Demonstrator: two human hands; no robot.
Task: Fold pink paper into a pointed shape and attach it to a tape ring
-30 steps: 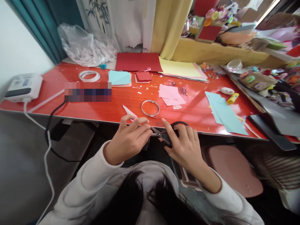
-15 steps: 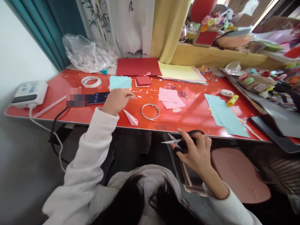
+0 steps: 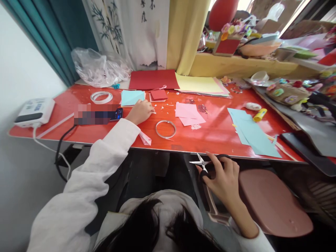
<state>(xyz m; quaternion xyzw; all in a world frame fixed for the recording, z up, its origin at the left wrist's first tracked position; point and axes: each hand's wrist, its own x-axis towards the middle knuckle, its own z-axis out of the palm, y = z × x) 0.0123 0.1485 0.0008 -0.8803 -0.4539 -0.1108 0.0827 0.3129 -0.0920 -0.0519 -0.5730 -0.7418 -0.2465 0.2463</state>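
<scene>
My left hand reaches over the red table, its fingers pinched together. A tiny pale bit shows at the fingertips, too small to make out. Just under its sleeve lies a folded pink paper piece, partly hidden. A stack of light blue paper squares is beyond the hand, beside small red squares. My right hand holds black-handled scissors in front of the table edge, the blades spread with nothing between them. Between the hands, a thin silvery ring lies on the table, near pink paper squares.
Light blue sheets, a yellow glue stick and a white oval item lie right. Tape rolls, a phone and a white power strip are left. A pinkish stool stands right.
My left hand has moved slightly right over the table, its sleeve now covering part of the folded pink piece. My right hand and the scissors have shifted a little right and down.
</scene>
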